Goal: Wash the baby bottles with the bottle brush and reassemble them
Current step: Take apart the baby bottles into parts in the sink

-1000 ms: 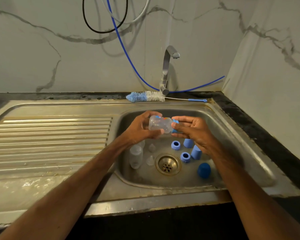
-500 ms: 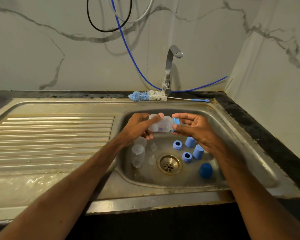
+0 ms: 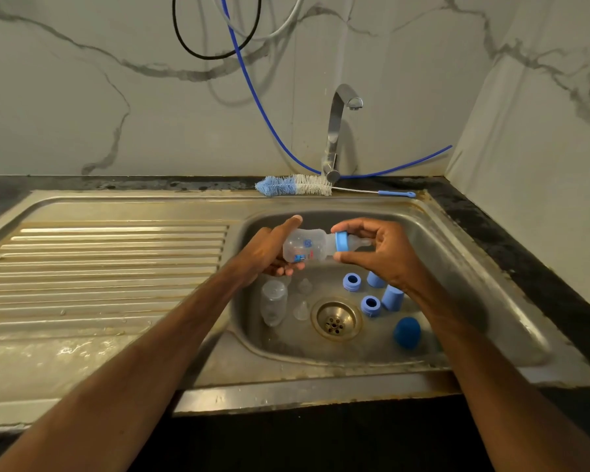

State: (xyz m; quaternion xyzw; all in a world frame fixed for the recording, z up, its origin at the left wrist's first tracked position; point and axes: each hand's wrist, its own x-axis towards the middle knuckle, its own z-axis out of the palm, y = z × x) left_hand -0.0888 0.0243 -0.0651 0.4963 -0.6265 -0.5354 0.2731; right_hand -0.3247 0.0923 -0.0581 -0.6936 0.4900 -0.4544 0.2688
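Note:
Over the sink basin (image 3: 464,267) my left hand (image 3: 266,253) grips a clear baby bottle (image 3: 305,248) held sideways. My right hand (image 3: 385,253) pinches the blue screw ring (image 3: 342,241) at its neck, with a clear teat sticking out to the right. In the basin lie another clear bottle (image 3: 274,301), two loose clear teats (image 3: 302,310), two blue rings (image 3: 351,281), two light blue caps (image 3: 392,297) and a dark blue cap (image 3: 406,332). The blue and white bottle brush (image 3: 293,185) lies on the sink's back ledge.
A steel tap (image 3: 336,131) stands behind the basin, spout to the right. A ribbed, wet draining board (image 3: 99,267) fills the left side. Blue and black hoses (image 3: 249,90) hang on the marble wall. A wall closes in on the right.
The bottle has tilted level and come further out of my hands. My right hand's fingers have curled round the blue ring, and the teat now shows beyond it.

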